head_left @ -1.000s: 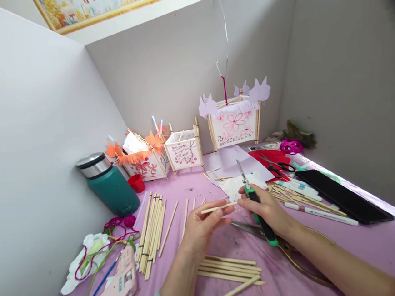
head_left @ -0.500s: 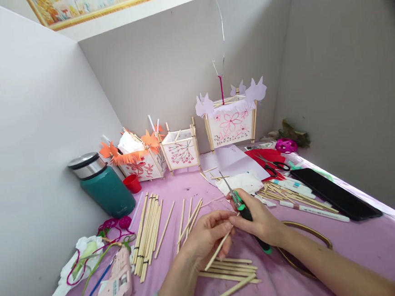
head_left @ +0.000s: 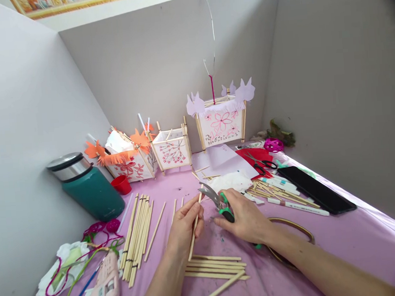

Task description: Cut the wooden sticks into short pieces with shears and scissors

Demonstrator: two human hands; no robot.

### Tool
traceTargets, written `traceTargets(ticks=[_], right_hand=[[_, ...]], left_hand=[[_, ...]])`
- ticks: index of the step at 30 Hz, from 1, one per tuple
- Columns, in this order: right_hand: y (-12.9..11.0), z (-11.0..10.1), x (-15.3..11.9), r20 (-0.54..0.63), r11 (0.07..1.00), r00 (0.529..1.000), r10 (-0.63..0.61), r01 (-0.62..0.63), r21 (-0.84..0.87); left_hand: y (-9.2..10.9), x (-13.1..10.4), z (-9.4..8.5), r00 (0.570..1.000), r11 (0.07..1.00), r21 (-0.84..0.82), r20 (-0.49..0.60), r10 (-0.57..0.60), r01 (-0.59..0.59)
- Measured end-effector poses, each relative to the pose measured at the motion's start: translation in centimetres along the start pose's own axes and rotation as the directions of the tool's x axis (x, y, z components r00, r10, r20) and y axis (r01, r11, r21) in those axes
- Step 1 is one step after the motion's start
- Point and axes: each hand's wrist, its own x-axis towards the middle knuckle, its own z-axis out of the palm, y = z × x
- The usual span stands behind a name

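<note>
My left hand [head_left: 186,224] is closed around a thin wooden stick [head_left: 194,232], which slants up and away from me. In my right hand [head_left: 246,217] are green-and-black pruning shears [head_left: 222,205]. Their curved blades stand apart, close to the stick's upper end; whether they touch it I cannot tell. Below my left hand lie several loose wooden sticks [head_left: 215,266], with one longer stick [head_left: 217,293] slanting nearer to me. To the left rests a row of sticks with black bands [head_left: 136,239].
Three decorated paper-and-stick lanterns [head_left: 172,152] stand along the back. At left are a teal bottle [head_left: 91,193], a red cup [head_left: 121,185] and a pink glue gun [head_left: 103,283]. Scissors [head_left: 262,163], a marker [head_left: 298,206], a black phone-like slab [head_left: 317,189] and a brass-coloured ring [head_left: 304,228] lie at right.
My hands have moved apart. The shears, earlier pointing away with blades together, now have their blades apart near the stick's end. The stick is held more upright, and the view has shifted slightly right.
</note>
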Motion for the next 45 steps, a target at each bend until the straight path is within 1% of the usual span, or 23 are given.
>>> traceTargets(ticks=[4,11,15,18,22,27,30,34,38,45], right_hand=[[0.0,0.3,-0.1,-0.028,0.997,1.000,0.003,-0.006,-0.075],[0.3,1.0,-0.3,-0.036,0.994,0.999,0.033,-0.036,-0.105],[0.2,1.3,-0.4,-0.060,0.991,0.997,0.052,-0.059,-0.122],[-0.1,1.3,-0.4,-0.078,0.988,0.995,0.064,-0.074,-0.134],[-0.2,1.2,-0.5,-0.074,0.982,0.994,0.080,-0.091,-0.163],[-0.2,1.3,-0.5,-0.070,0.971,0.990,0.124,-0.135,-0.196],[-0.1,1.3,-0.4,-0.074,0.968,0.989,0.128,-0.140,-0.209],[-0.1,1.2,-0.3,-0.074,0.969,0.993,0.096,-0.110,-0.219],[-0.1,1.1,0.0,-0.043,0.970,0.995,0.093,-0.100,-0.222],[-0.2,0.9,0.5,-0.005,0.967,0.996,0.091,-0.090,-0.240]], left_hand=[[-0.2,0.1,-0.1,1.000,1.000,0.022,-0.009,0.007,-0.007],[-0.5,0.0,0.3,1.000,0.998,0.055,-0.025,0.007,-0.005],[-0.6,0.0,0.6,0.998,0.991,0.129,-0.053,0.037,-0.030],[-0.8,0.0,0.6,0.997,0.985,0.166,-0.052,0.050,-0.041],[-0.8,0.0,0.5,0.997,0.979,0.200,-0.045,0.055,-0.045],[-0.8,-0.2,1.0,0.996,0.962,0.272,-0.071,0.047,-0.025],[-0.8,-0.3,1.3,0.996,0.962,0.270,-0.078,0.052,-0.029],[-1.0,-0.4,1.4,0.991,0.959,0.278,-0.106,0.080,-0.048],[-1.1,-0.3,1.2,0.990,0.960,0.274,-0.107,0.091,-0.058],[-0.9,-0.1,0.6,0.993,0.971,0.237,-0.099,0.067,-0.042]])
